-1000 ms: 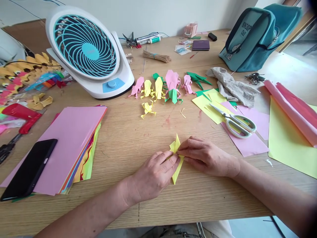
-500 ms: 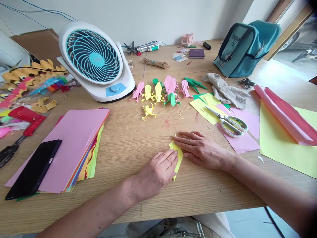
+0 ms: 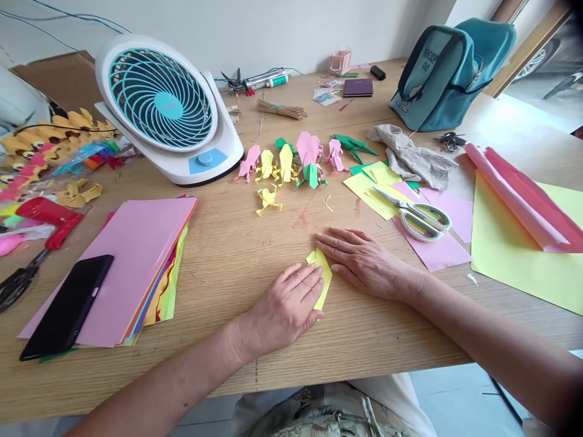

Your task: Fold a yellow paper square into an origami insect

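Note:
A small folded piece of yellow paper lies flat on the wooden table in front of me. My left hand rests on its left side, palm down, the fingers stretched across the paper and covering part of it. At its upper right edge, my right hand lies flat with extended fingers, the fingertips by the paper's top. Beyond my hands stand several folded paper frogs in pink, yellow and green; a yellow frog sits closest, and a large pink one stands behind a green one.
Scissors lie on yellow and pink paper sheets to the right. A fan stands back left. A black phone rests on a stack of coloured paper at left. A blue bag and grey cloth are back right.
My right hand has slid slightly up along the paper's edge, while my left hand stays pressed on it. The whole view has shifted a little.

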Demonstrator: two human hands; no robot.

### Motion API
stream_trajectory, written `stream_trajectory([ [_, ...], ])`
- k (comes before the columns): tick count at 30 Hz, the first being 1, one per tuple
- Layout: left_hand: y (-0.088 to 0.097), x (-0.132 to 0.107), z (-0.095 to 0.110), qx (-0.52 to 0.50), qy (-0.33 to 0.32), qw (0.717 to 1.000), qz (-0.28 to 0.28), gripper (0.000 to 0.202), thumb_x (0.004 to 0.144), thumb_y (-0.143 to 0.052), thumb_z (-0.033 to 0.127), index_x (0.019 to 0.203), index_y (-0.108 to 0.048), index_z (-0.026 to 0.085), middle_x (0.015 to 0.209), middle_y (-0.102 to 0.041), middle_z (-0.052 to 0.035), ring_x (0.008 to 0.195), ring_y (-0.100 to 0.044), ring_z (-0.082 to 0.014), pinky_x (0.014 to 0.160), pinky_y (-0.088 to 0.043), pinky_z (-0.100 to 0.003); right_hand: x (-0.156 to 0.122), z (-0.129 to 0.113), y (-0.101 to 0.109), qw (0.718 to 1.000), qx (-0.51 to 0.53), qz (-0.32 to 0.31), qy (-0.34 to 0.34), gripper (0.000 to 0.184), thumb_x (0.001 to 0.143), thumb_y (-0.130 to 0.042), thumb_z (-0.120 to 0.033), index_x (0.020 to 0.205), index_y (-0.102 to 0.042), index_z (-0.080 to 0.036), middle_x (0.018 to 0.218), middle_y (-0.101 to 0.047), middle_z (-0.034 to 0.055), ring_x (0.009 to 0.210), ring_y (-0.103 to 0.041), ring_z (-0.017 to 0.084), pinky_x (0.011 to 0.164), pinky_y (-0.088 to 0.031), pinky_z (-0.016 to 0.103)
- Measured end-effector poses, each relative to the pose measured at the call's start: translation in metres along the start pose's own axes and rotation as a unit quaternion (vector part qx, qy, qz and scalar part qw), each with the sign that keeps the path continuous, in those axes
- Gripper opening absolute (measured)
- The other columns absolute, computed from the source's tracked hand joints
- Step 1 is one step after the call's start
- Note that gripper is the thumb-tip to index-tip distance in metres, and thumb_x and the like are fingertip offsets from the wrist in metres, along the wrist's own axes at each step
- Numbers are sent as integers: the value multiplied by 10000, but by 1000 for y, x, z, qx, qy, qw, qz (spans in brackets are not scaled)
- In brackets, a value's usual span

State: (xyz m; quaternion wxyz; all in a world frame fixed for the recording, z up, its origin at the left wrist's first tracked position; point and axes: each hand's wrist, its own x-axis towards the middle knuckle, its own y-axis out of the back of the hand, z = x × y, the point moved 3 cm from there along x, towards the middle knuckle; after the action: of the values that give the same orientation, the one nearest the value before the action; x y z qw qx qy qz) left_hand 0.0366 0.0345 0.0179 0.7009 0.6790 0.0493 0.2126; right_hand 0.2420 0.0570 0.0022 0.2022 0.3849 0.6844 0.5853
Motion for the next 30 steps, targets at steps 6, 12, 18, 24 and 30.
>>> stream_trajectory([
  [6, 2, 1, 1, -5, 13, 1000, 11, 399, 993, -475, 322, 1271, -593, 62, 1380, -597, -185, 1309, -542, -282, 1102, -440, -461, 0, 3, 14, 998, 36, 40, 14, 504, 1015, -426, -267, 1517, -397, -227, 1558, -419, 95, 1455, -347, 305, 1125, -379, 548],
  [12, 1, -1, 2, -3, 27, 1000, 7, 429, 999, -470, 352, 1292, -575, 57, 1395, -586, -184, 1324, -528, -292, 1108, -421, -466, -4, 0, 19, 993, 48, -5, 105, 459, 1001, -495, -334, 1448, -506, -232, 1556, -426, 92, 1479, -293, 321, 1140, -350, 562],
  [18, 0, -2, 4, 4, 47, 999, 10, 453, 991, -483, 386, 1283, -577, 53, 1389, -585, -201, 1325, -523, -336, 1085, -432, -503, -4, -5, 11, 996, 17, -13, 87, 564, 1002, -482, -419, 1517, -392, -209, 1585, -369, 104, 1496, -254, 319, 1173, -281, 589],
  [24, 7, -1, -8, -115, 87, 988, 58, 353, 997, -464, 202, 1336, -507, 113, 1322, -640, -146, 1249, -593, -231, 1049, -494, -406, 1, -18, 19, 994, 61, 53, 72, 459, 1003, -466, -288, 1441, -489, -152, 1455, -528, 164, 1337, -488, 297, 1080, -437, 506],
  [30, 9, -1, -25, -228, 149, 954, 125, 346, 917, -442, 17, 1213, -556, 156, 1176, -673, -79, 1129, -629, -158, 986, -526, -304, 7, -25, 16, 989, 109, 63, 75, 465, 983, -455, -160, 1446, -468, -205, 1260, -644, 138, 1125, -627, 255, 944, -520, 433],
])
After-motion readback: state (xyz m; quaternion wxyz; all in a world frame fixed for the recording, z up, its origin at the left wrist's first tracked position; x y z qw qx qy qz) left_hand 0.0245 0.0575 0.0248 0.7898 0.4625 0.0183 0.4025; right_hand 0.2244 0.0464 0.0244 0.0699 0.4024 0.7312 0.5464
